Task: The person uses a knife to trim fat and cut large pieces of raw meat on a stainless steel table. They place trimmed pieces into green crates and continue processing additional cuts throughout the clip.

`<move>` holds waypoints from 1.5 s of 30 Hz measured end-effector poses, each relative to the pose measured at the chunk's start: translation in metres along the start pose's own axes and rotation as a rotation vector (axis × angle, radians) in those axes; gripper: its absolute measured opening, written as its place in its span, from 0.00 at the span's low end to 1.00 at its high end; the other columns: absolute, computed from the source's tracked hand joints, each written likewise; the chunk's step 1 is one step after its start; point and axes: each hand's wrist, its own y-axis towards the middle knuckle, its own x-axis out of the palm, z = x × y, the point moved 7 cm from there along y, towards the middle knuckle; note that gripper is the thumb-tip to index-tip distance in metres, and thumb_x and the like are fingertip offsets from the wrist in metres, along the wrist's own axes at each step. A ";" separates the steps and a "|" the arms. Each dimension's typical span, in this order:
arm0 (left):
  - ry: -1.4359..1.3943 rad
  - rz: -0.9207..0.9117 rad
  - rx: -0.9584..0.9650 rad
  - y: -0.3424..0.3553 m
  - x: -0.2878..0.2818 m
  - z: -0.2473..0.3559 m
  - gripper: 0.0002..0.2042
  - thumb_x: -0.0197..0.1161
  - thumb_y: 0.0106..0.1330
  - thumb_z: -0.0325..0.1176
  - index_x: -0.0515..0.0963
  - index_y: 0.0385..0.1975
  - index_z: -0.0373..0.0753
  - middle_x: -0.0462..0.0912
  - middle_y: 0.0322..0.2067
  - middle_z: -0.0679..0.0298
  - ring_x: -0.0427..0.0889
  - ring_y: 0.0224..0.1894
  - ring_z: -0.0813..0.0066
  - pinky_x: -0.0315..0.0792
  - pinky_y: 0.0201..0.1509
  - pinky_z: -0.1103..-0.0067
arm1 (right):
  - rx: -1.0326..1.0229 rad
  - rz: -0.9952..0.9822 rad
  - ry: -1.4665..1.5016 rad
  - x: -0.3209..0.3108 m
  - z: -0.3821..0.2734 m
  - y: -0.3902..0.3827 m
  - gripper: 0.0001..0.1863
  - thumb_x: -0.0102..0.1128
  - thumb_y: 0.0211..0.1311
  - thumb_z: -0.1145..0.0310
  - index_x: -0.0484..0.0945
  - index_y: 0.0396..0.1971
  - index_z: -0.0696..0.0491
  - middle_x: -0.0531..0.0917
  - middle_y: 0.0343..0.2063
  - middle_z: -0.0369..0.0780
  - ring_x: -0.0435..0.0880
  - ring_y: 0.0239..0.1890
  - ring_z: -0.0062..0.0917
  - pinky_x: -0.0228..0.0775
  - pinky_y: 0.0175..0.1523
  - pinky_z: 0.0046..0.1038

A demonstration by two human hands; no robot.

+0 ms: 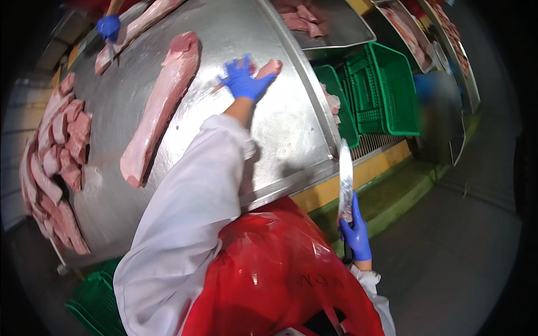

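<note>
My left hand [245, 81], in a blue glove, lies palm down with its fingers spread over small bits of meat on the steel table [280, 140]. A pink meat piece [271, 69] shows beside its thumb, and what lies under the palm is hidden. In my right hand [357, 238], also gloved in blue, is a knife [346, 185] with a dark handle. Its long blade points up and away, off the table's right edge. Left of my outstretched arm rests a long pork loin [162, 109].
Several cut meat strips [53, 151] are heaped at the table's left edge. A co-worker's blue-gloved hand [109, 28] is by another long meat piece [137, 28] at the far left. Green crates [392, 89] stand beyond the raised right rim, near a tray of meat [330, 33].
</note>
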 end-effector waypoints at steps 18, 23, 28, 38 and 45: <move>0.090 -0.015 0.134 -0.236 -0.250 -0.227 0.15 0.62 0.45 0.31 0.82 0.36 0.44 0.81 0.42 0.56 0.77 0.46 0.50 0.73 0.54 0.63 | -0.232 -0.384 -0.101 0.017 -0.062 0.094 0.45 0.51 0.63 0.84 0.48 0.77 0.38 0.76 0.23 0.33 0.69 0.20 0.13 0.66 0.23 0.17; 0.145 -0.201 -0.047 -0.396 -0.389 -0.299 0.16 0.65 0.45 0.34 0.81 0.36 0.42 0.79 0.40 0.54 0.76 0.47 0.51 0.72 0.53 0.64 | -0.358 -0.511 -0.214 0.038 -0.123 0.077 0.42 0.50 0.66 0.84 0.50 0.77 0.42 0.71 0.25 0.29 0.63 0.20 0.12 0.58 0.24 0.16; 0.268 -0.145 -0.326 -0.502 -0.465 -0.305 0.16 0.65 0.48 0.32 0.81 0.39 0.41 0.79 0.48 0.53 0.77 0.52 0.47 0.71 0.60 0.65 | -0.332 -0.676 -0.285 0.049 -0.134 0.075 0.42 0.50 0.66 0.84 0.50 0.77 0.40 0.75 0.32 0.33 0.64 0.21 0.12 0.59 0.24 0.16; 0.380 0.186 -0.248 -0.431 -0.449 -0.263 0.19 0.68 0.58 0.40 0.81 0.48 0.40 0.78 0.55 0.52 0.77 0.57 0.49 0.71 0.62 0.62 | -0.326 -0.585 -0.302 0.037 -0.123 0.076 0.45 0.52 0.65 0.83 0.46 0.78 0.39 0.75 0.28 0.32 0.66 0.18 0.13 0.61 0.23 0.17; 0.109 0.350 -0.084 -0.266 -0.367 -0.192 0.26 0.67 0.59 0.40 0.74 0.57 0.41 0.75 0.60 0.53 0.75 0.59 0.51 0.68 0.64 0.61 | -0.368 -0.473 -0.128 0.070 -0.095 0.162 0.42 0.51 0.66 0.81 0.48 0.77 0.41 0.78 0.30 0.38 0.72 0.19 0.18 0.65 0.21 0.20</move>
